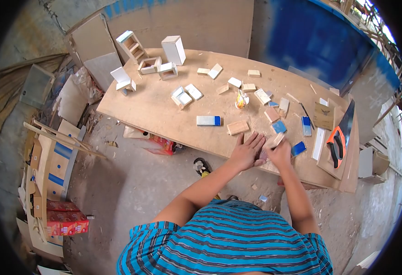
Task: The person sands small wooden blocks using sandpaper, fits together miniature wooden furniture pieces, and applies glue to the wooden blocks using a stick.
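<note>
At the near edge of the wooden table (150, 107), my left hand (247, 152) lies flat with its fingers stretched out. Beneath and beside its thumb is a dull pinkish patch, perhaps a sheet of sandpaper (263, 153), partly hidden. Just to the right, my right hand (281, 155) is closed around a small pale wooden block (274, 140), whose far end sticks out of the fingers. A bare wooden block (238, 128) rests just beyond my left hand. Close to my right hand are a blue-faced block (279, 127) and a bright blue piece (298, 148).
An orange-and-black handled saw (337, 144) lies at the right end, beside a brown sandpaper sheet (323, 116). Miniature wooden furniture, including a tall white cabinet (173, 50) and a small chair (123, 81), stands at the far left. A small patterned cup (241, 99) is mid-table among loose blocks.
</note>
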### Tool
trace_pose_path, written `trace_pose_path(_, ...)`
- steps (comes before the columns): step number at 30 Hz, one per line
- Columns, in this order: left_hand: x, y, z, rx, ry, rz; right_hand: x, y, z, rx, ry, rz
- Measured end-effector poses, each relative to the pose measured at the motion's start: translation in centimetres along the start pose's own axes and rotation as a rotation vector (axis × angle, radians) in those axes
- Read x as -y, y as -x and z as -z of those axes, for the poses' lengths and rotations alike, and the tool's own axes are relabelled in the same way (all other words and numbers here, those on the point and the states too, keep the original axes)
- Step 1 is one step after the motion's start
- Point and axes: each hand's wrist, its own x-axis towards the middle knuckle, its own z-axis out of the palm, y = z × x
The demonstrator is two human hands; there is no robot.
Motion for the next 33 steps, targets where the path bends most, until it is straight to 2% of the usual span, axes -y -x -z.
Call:
trace_pose_path(1, 0.2, -0.3, 0.0, 0.017, -0.025, -0.005, 1.1, 0.6, 0.1, -0.011, 0.034, 0.097)
trace_pose_path(2, 0.4, -0.4, -0.1, 0.006, -0.054, -0.010, 2.1, 1.5, 0.5, -0.011, -0.151, 0.094)
trace_pose_path(5, 0.3, -0.2, -0.2, -0.022, -0.059, -0.012, 1.2, 0.7, 0.7, -0.034, -0.003, 0.168)
trace_pose_path(9, 0.0, 0.0, 0.4, -0.034, 0.035, 0.001, 0.4, -1.8, 1.2, -0.059, -0.067, -0.105)
trace_pose_path(10, 0.0, -0.2, 0.3, -0.029, 0.034, -0.002, 0.2, -1.3, 1.1, -0.008, -0.076, -0.070)
trace_pose_path(14, 0.3, -0.4, -0.5, -0.015, -0.069, -0.009, 3.6, 0.4, 2.2, -0.089, -0.038, 0.224)
trace_pose_path(17, -0.2, -0.1, 0.3, -0.015, -0.002, 0.010, -1.7, -0.7, 0.4, -0.008, 0.005, -0.017)
trace_pose_path(18, -0.2, -0.2, 0.4, -0.010, -0.004, 0.014, -1.5, -1.4, 0.6, 0.018, -0.080, -0.151)
trace_pose_path(21, 0.0, -0.3, 0.0, 0.014, -0.062, 0.004, 1.1, -0.7, 1.2, 0.130, -0.045, -0.050)
trace_pose_path(23, 0.4, -0.4, -0.5, 0.026, -0.151, -0.017, 1.3, 0.7, 0.5, 0.045, -0.031, 0.181)
trace_pose_path(25, 0.0, -0.3, -0.1, 0.015, -0.068, 0.015, 0.5, 0.7, 0.9, 0.015, 0.039, 0.354)
trace_pose_path(26, -0.1, -0.3, 0.2, 0.013, -0.027, 0.029, -1.6, 0.6, -0.9, 0.012, 0.095, 0.183)
trace_pose_path(29, -0.2, -0.3, 0.4, 0.010, -0.003, 0.022, -1.9, -1.7, -0.1, -0.016, -0.080, -0.110)
trace_pose_path(30, -0.2, -0.4, 0.6, 0.037, -0.014, 0.025, -1.5, -1.5, -0.1, -0.020, -0.051, -0.099)
trace_pose_path(33, -0.1, -0.5, 0.5, 0.093, -0.129, 0.010, 1.1, 1.3, 0.0, 0.005, -0.086, 0.202)
